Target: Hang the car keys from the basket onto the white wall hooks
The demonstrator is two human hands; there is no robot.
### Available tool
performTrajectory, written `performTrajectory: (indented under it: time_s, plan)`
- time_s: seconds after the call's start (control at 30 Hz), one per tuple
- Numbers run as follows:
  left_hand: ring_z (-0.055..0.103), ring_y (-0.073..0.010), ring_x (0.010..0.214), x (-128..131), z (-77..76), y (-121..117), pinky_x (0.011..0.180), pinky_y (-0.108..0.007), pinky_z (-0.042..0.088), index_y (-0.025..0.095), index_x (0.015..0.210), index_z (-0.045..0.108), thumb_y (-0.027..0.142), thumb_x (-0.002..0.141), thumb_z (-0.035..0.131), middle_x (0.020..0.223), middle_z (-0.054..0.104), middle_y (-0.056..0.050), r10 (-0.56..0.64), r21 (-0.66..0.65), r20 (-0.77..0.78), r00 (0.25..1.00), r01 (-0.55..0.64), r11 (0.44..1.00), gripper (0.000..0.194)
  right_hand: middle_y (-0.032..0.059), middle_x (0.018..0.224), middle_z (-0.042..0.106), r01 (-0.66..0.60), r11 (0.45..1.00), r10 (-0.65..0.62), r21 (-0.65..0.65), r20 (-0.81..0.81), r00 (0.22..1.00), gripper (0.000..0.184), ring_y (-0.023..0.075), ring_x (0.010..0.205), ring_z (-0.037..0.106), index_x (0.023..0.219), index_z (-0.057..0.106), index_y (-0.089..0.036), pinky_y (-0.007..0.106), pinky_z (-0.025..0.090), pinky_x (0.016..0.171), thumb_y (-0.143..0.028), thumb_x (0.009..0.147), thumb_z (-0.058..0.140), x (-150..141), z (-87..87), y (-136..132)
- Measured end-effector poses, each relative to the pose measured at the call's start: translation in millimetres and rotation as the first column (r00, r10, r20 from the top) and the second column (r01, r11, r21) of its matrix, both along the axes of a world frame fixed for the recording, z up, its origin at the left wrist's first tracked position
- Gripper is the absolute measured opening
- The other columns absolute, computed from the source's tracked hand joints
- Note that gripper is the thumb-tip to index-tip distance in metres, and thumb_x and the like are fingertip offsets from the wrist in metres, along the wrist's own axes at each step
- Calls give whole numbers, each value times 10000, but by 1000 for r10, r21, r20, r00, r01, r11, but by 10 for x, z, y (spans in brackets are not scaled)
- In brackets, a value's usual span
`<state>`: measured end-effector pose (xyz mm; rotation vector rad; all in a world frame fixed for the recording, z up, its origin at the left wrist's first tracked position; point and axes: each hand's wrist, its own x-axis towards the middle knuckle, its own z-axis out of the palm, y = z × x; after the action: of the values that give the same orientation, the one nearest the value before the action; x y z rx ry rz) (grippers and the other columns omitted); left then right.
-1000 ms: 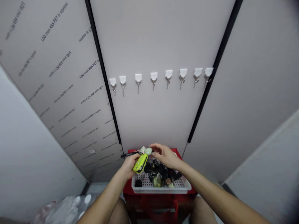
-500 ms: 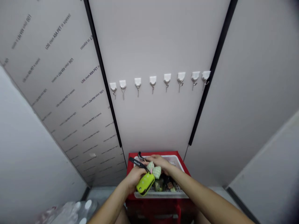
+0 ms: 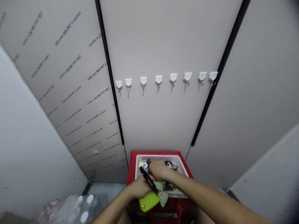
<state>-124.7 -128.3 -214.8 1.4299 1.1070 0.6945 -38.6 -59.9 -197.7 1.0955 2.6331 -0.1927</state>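
My left hand [image 3: 140, 186] is closed around a set of keys with a lime-yellow car key fob [image 3: 149, 201], a black strap [image 3: 149, 180] and a pale green checked bow [image 3: 163, 196]. The fob and bow hang below the hand, over the near edge of a white plastic basket [image 3: 184, 168]. My right hand [image 3: 158, 170] reaches into the basket with curled fingers, beside a small dark item [image 3: 148, 162]. What those fingers hold is hidden. A black-and-white trinket [image 3: 170, 165] lies in the basket to the right of that hand.
The basket stands on a red box [image 3: 132, 161] against a pale wall panel. Several white hooks [image 3: 158, 79] line the wall above it. Plastic-wrapped bottles [image 3: 90, 202] with white caps are on the floor at left.
My right hand has moved away from the keys, down into the basket. My left hand, still holding the keys, has shifted slightly nearer and right. The camera view has turned a little left.
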Motion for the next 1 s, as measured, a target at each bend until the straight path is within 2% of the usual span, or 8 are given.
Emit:
performTrajectory:
  time_s: [0.1,0.2,0.3,0.37,0.47,0.67,0.8,1.0]
  plan:
    - [440,-96,640,-25,-52,-38,629,-223,353,149,779,575,171,576,472,704,567,2,55,-28,-22,998,-56,998,229,145,779,584,38,998,-41,-41,-73,997,219,253,697,542,681,602,-102,316,403,562,-205,512,507,65,-61,50]
    - [461,-105,648,-86,-140,-43,606,-226,361,150,834,548,152,562,482,733,566,-9,122,-49,57,991,-120,992,280,86,650,588,127,987,-155,-100,-365,918,160,188,684,538,533,563,-128,269,393,595,-166,571,412,171,-85,195]
    - [472,-107,648,-166,-139,7,599,-223,360,139,825,543,147,569,468,708,565,-15,185,-24,173,967,-184,983,266,55,692,566,162,978,-206,-132,-745,635,167,139,747,504,523,500,-139,230,373,649,-168,608,359,241,15,327]
    - [473,-101,626,-210,-56,78,586,-216,357,132,808,541,144,564,469,699,562,-16,267,-10,216,939,-271,962,255,25,613,535,161,965,-260,-209,-858,443,154,110,625,493,561,458,-147,215,377,577,-210,635,337,227,147,357]
    - [473,-97,606,-239,204,223,564,-210,355,123,781,531,164,552,491,708,557,-25,446,42,243,861,-469,882,236,-27,488,453,151,959,-273,-238,-916,294,131,73,451,411,564,412,-157,186,339,457,-241,639,345,106,393,321]
    - [475,-90,597,-330,1055,488,489,-180,335,131,744,517,275,582,501,675,540,-17,617,253,388,685,-723,643,218,-36,478,449,253,965,-5,62,-967,256,106,60,444,383,550,449,-153,174,302,455,-232,614,419,-245,917,263]
    - [453,-63,514,-515,1477,633,430,-160,297,122,669,538,274,549,537,586,522,9,608,276,450,653,-750,601,194,-31,486,461,225,957,125,184,-959,254,117,58,452,385,541,460,-152,172,302,465,-240,613,432,-430,1236,313]
    - [407,-24,414,-810,1842,862,399,-150,289,114,625,534,282,542,546,535,515,24,489,209,684,541,-788,579,188,-35,489,471,219,961,133,168,-977,168,108,58,453,406,548,452,-151,167,304,459,-236,607,421,-756,1572,400]
